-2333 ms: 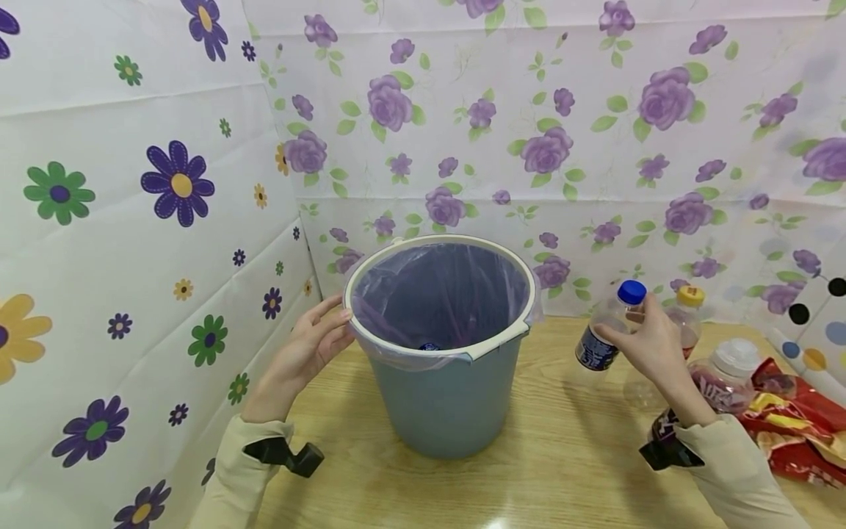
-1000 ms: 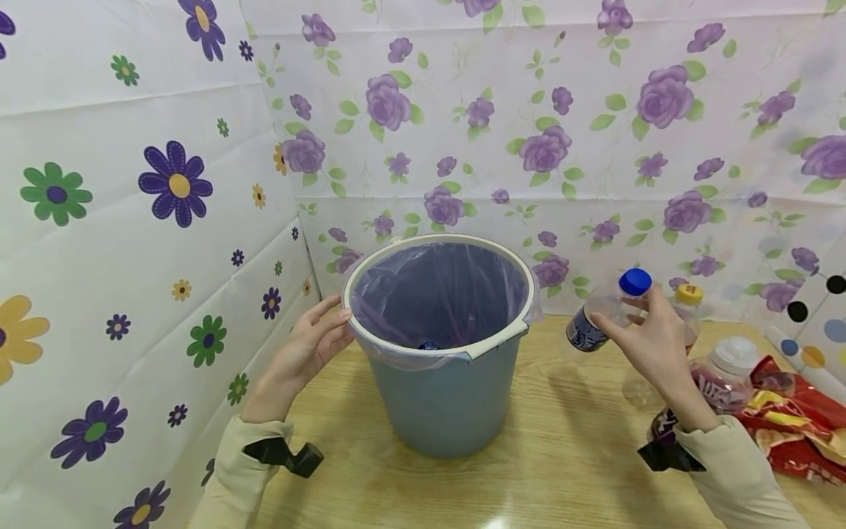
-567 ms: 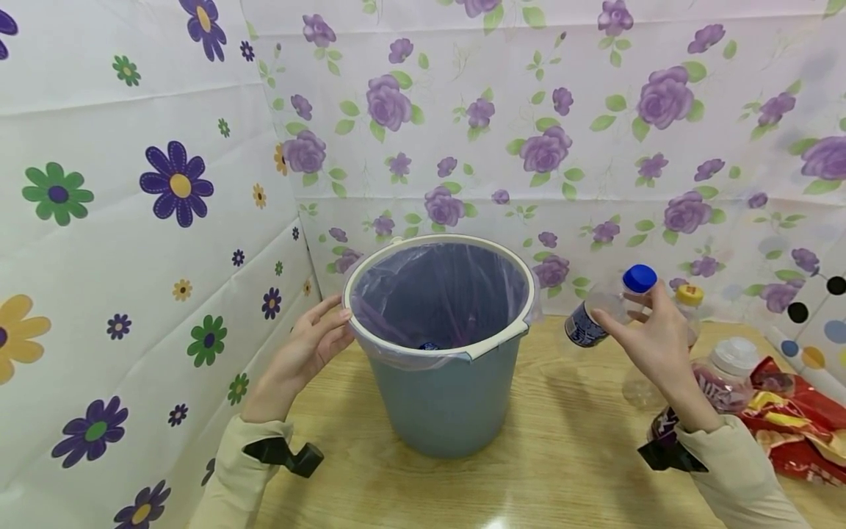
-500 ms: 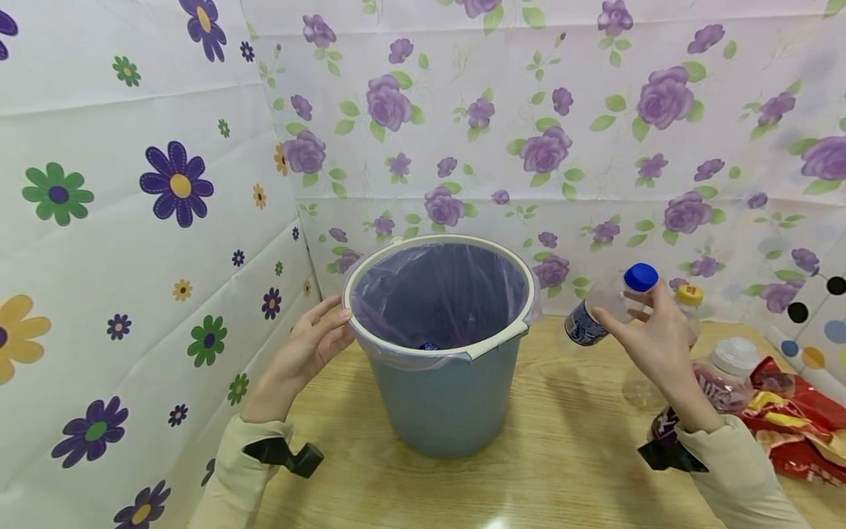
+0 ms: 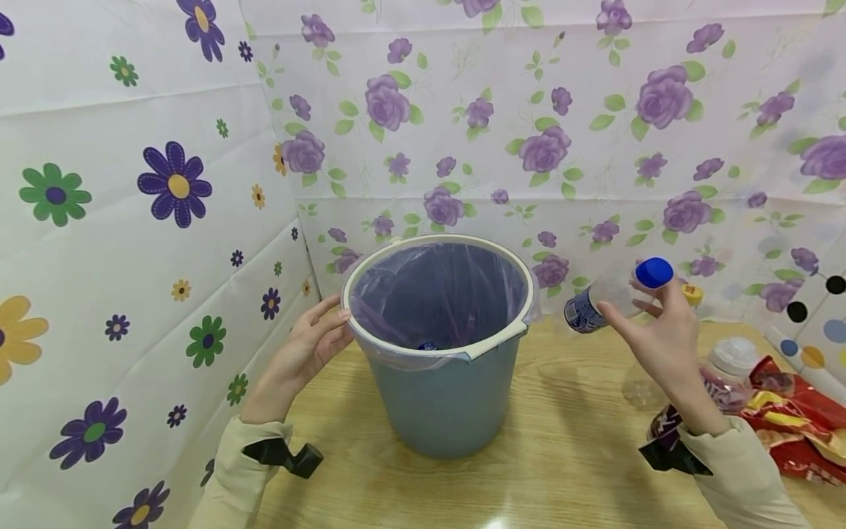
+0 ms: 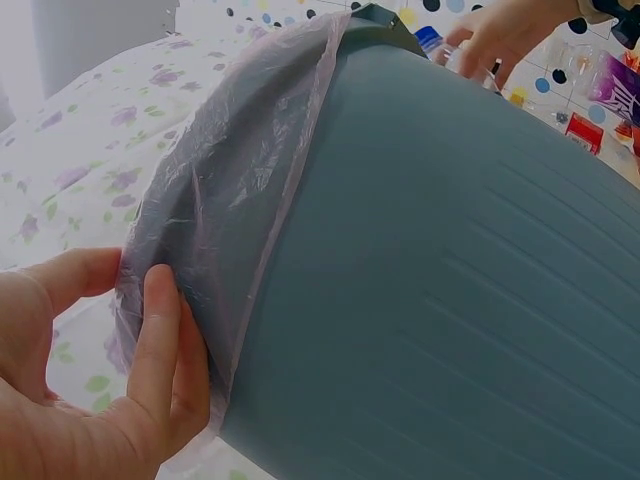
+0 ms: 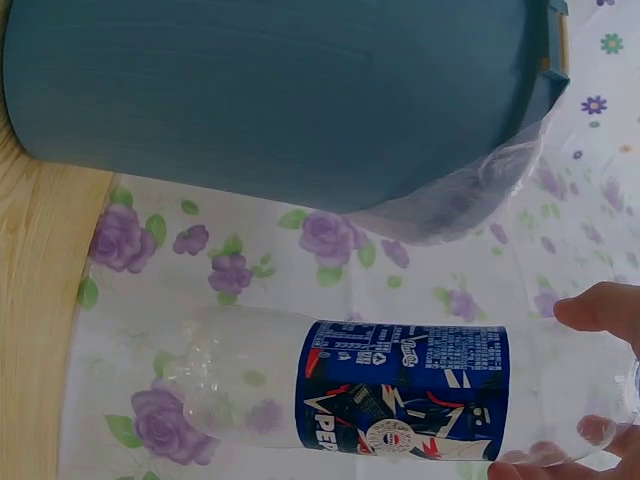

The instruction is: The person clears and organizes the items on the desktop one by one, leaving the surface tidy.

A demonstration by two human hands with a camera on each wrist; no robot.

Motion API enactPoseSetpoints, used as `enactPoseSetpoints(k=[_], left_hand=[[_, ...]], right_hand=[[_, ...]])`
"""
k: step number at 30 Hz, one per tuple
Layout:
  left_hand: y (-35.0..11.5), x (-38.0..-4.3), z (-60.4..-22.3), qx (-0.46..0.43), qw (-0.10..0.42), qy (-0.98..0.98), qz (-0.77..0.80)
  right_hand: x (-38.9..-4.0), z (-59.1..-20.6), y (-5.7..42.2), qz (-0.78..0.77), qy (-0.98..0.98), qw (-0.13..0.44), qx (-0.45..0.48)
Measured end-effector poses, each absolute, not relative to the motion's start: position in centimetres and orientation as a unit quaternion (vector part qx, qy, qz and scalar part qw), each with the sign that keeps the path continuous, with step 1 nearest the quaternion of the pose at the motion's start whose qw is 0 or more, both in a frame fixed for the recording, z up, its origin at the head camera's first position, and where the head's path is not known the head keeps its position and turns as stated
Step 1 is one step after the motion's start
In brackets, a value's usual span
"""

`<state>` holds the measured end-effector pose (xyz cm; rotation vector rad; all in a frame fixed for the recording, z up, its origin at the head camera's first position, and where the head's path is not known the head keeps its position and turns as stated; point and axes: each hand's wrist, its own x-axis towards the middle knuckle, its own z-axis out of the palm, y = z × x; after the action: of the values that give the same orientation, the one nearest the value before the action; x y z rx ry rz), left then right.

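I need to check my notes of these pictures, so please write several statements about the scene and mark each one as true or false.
1. The right hand holds a clear bottle. True.
2. The left hand touches the rim of the bucket. True.
3. The clear bottle has a yellow top. False: it has a blue cap.
4. The bucket is unlined. False: a thin, see-through bag lines it and folds over the rim.
5. Red packaging lies on the table, right of the bucket in the head view. True.
6. The clear bottle is inside the bucket. False: it is held tilted outside, to the bucket's right.
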<state>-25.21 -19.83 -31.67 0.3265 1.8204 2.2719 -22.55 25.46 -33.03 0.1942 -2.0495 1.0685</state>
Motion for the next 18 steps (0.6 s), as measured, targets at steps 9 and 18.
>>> enactPoseSetpoints(k=[9, 18], left_hand=[[-19.9, -25.3, -31.8, 0.102, 0.106, 0.619, 0.772], [-19.9, -25.3, -31.8, 0.106, 0.106, 0.619, 0.771]], right_hand=[[-21.9, -31.5, 25.1, 0.458, -0.775, 0.424, 0.096], [-21.0, -30.6, 24.8, 0.466, -0.766, 0.428, 0.114]])
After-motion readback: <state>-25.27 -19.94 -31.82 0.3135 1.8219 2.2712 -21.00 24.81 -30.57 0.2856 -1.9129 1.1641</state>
